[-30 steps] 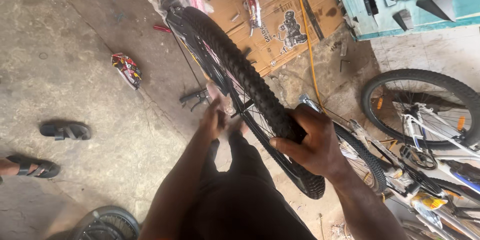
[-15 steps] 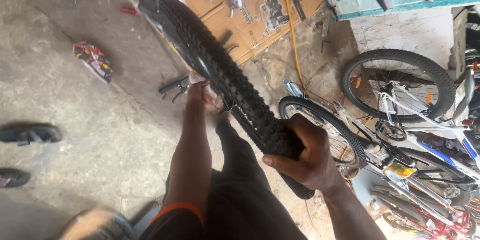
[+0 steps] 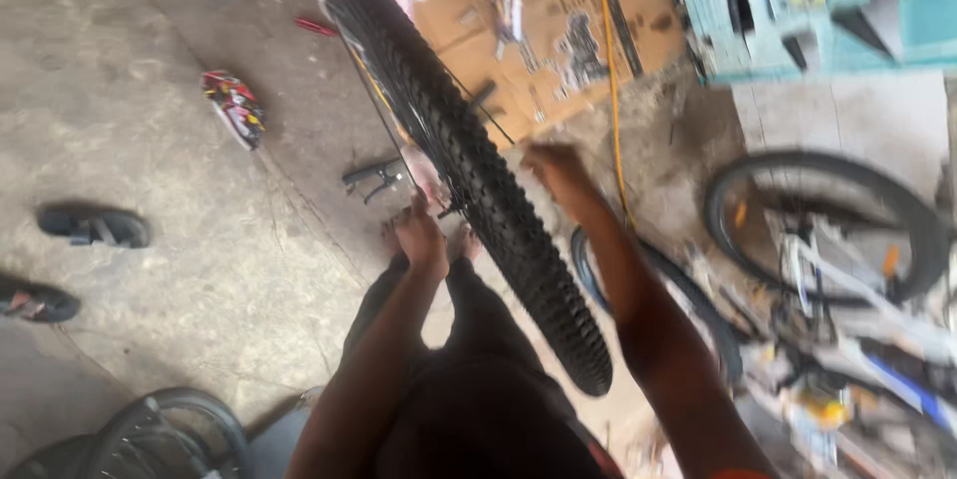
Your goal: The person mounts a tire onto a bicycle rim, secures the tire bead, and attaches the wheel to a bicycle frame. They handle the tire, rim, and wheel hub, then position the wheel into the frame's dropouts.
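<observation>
Our left hand [image 3: 424, 240] rests closed at the left side of the knobby black bicycle tyre [image 3: 478, 180], though we cannot tell whether it grips the rim or only presses against it, since the wheel hides the fingers. Our right hand [image 3: 553, 168] sits on the tyre's right side near its middle, blurred, so we cannot tell whether the fingers are curled or spread. The tyre stands on edge over the concrete floor [image 3: 150, 140], running from the top of the frame down to our lap, its upper end smeared by motion. Flattened cardboard [image 3: 558, 40] lies behind it at the top. A small dark tool [image 3: 371, 178] lies on the floor just left of the wheel, a red packet [image 3: 231, 105] farther left, and two sandals [image 3: 95, 228] near the left edge, one cut off. Bicycles [image 3: 837, 260] crowd the right side, blurred.
</observation>
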